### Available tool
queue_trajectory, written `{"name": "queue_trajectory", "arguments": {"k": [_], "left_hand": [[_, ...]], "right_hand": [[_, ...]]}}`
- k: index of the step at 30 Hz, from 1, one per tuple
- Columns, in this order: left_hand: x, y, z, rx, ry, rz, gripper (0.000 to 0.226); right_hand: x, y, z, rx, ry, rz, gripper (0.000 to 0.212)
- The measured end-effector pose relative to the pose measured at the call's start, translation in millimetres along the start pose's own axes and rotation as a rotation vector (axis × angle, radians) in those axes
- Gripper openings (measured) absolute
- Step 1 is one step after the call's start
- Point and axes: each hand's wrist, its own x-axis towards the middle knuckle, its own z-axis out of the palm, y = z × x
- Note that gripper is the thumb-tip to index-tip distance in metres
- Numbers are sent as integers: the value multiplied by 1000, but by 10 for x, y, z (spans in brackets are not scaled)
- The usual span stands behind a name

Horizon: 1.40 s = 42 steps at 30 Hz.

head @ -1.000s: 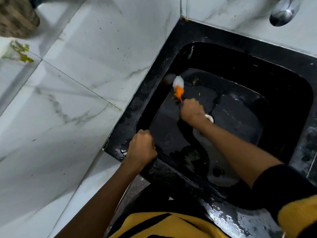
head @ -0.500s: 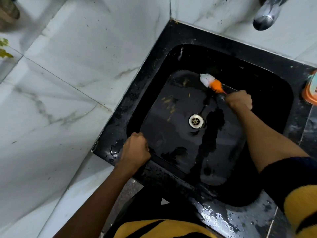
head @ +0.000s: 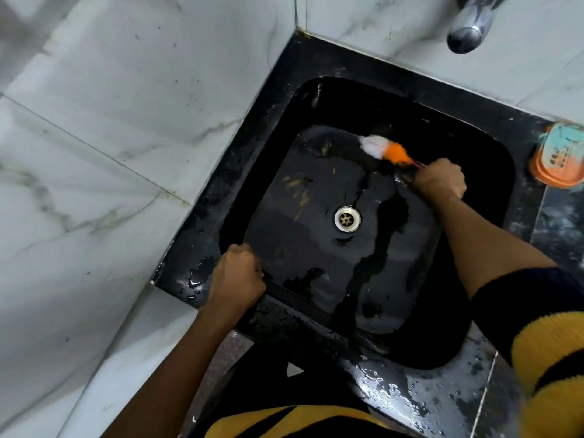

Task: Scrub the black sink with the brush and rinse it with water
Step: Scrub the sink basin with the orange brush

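**Scrubbing the far corner of the basin**

Marble tiles surround the black sink, whose rim is wet. At 1 o'clock of the drain, the right hand has its grip clamped on the brush handle, with the white-and-orange bristles angled onto the basin floor near the back wall, likely to reach yellowish residue left at 10 o'clock. The left hand grips the front rim at 8 o'clock, apparently bracing the body. Overhead at 1 o'clock, the tap runs dry, so rinsing seems yet to come. An orange soap dish sits at 3 o'clock.
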Motion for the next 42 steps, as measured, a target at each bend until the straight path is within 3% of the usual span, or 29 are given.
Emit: {"name": "queue_trajectory", "arguments": {"k": [3, 6, 12, 16, 19, 22, 28, 33, 36, 39, 42], "left_hand": [[-42, 88, -53, -9, 21, -14, 6], [-69, 120, -70, -7, 40, 12, 4], [-17, 14, 19, -20, 31, 16, 11], [20, -37, 46, -22, 22, 15, 9], [50, -74, 57, -8, 7, 24, 13], [30, -44, 37, -14, 8, 40, 4], [-14, 36, -15, -10, 29, 24, 4], [-22, 51, 0, -23, 76, 30, 6], [11, -16, 52, -28, 67, 39, 7], [36, -63, 89, -32, 61, 78, 8], [45, -75, 102, -58, 75, 79, 9]], "right_hand": [[-25, 545, 43, 112, -45, 232, 52], [-207, 578, 125, 183, -7, 284, 45], [-662, 386, 326, 83, 24, 0, 44], [-541, -100, 327, 93, -106, -224, 40], [-326, -376, 256, 149, -177, -254, 39], [-139, -336, 171, 210, -135, -147, 42], [4, 526, 33, 287, -63, 240, 44], [-129, 762, 124, 562, -110, 287, 39], [-543, 681, -69, 358, -64, 76, 23], [-666, 654, -336, -138, 105, -266, 26], [-555, 626, -528, -584, 169, -532, 22]]}}
